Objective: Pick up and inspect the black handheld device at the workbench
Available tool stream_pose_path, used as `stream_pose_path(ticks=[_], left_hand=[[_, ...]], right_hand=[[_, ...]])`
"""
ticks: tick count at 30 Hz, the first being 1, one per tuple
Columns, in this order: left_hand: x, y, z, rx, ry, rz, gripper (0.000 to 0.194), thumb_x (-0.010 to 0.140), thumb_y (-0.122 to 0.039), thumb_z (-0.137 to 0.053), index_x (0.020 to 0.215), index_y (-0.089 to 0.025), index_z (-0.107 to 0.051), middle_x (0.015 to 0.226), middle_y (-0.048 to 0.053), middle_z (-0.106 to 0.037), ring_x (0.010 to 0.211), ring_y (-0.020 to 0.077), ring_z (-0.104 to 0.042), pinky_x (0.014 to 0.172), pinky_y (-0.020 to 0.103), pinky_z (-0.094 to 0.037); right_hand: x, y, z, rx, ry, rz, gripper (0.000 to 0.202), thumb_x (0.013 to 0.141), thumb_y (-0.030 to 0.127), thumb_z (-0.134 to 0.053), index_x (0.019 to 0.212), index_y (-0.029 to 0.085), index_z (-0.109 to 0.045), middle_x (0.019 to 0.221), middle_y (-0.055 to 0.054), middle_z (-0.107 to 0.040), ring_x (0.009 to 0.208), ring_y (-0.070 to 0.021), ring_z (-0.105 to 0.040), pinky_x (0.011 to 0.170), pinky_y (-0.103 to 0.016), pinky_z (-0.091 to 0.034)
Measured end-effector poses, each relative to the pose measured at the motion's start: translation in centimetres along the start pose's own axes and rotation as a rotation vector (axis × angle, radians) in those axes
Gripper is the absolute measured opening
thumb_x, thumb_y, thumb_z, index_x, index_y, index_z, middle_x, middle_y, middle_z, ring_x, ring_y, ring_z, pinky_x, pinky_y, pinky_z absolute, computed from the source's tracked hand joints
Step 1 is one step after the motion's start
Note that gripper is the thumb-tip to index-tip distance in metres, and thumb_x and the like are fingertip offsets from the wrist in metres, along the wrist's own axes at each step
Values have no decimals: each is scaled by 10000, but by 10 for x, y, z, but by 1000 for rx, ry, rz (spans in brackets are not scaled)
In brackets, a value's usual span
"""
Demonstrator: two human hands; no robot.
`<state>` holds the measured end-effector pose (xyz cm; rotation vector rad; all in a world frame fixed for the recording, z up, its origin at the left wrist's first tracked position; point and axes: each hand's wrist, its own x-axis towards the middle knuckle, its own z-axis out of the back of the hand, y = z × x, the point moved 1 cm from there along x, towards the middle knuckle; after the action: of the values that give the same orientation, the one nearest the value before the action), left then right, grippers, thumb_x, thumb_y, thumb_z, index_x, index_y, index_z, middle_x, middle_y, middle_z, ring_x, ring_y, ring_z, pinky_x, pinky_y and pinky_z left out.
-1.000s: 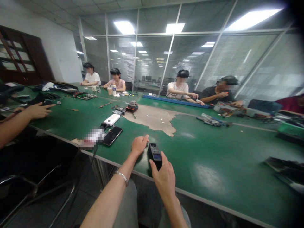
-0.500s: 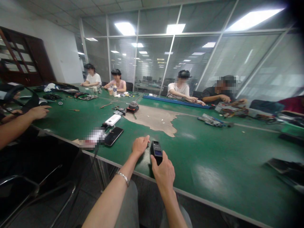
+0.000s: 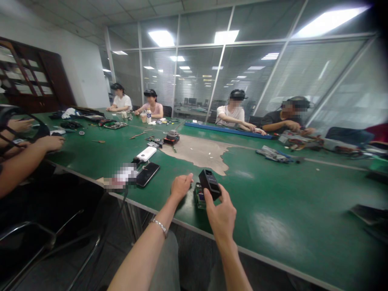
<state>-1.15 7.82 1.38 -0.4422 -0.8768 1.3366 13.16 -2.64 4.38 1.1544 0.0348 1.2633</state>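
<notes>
A black box-shaped cover (image 3: 209, 184) is tilted in my right hand (image 3: 221, 206), pinched between thumb and fingers. Under and to the left of it, a green circuit board unit (image 3: 200, 198) rests on the green table (image 3: 273, 202). My left hand (image 3: 181, 186) lies on the table just left of the board unit, its fingers curled together; whether anything is inside them is hidden.
A black phone (image 3: 147, 174), a white power bank (image 3: 146, 154) and a brown sheet (image 3: 200, 150) lie beyond my hands. Grey gloves (image 3: 273, 154) are at the right. Other people sit around the table; one person's hands (image 3: 51, 143) are at the left.
My right hand has lifted the black cover up and to the right, uncovering the circuit board unit. The left hand stays almost where it was.
</notes>
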Motion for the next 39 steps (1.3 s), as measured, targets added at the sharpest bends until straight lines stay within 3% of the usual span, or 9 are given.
stream_pose_path(ticks=[5,12,27,34,39], left_hand=[[1,0,0,-3,-7,-7,650,933,-570,-221,827,-226,-762,848,58,-752,806,188,-683,720,253,-469],[0,0,-1,-21,-13,-9,645,936,-560,-230,808,-219,-761,841,62,-754,808,197,-691,731,265,-481],[-1,-2,-1,-19,-11,-2,647,934,-568,-229,822,-215,-760,845,63,-755,813,194,-688,748,263,-478],[0,-2,-2,-10,-10,-10,657,932,-569,-220,826,-215,-762,841,68,-754,813,198,-690,748,267,-481],[-1,-3,-1,-16,-14,10,646,931,-564,-229,832,-214,-762,855,68,-756,826,197,-690,760,267,-484]], right_hand=[[14,-30,15,-42,-56,8,596,809,551,-537,1275,180,-533,1196,-124,-629,1010,-256,-613,872,-362,-438],[5,-75,17,-177,-15,-119,612,804,556,-505,1268,160,-542,1141,-125,-649,966,-276,-616,834,-364,-439],[-1,-83,14,-263,33,-85,597,776,494,-528,1224,101,-536,1055,-158,-647,960,-295,-594,847,-369,-437],[-1,-81,15,-259,26,-99,764,753,553,-551,1308,36,-460,1182,-216,-591,1073,-334,-555,900,-399,-419],[-2,-83,15,-262,14,-94,767,757,568,-548,1307,40,-462,1183,-219,-590,1070,-333,-552,887,-395,-420]])
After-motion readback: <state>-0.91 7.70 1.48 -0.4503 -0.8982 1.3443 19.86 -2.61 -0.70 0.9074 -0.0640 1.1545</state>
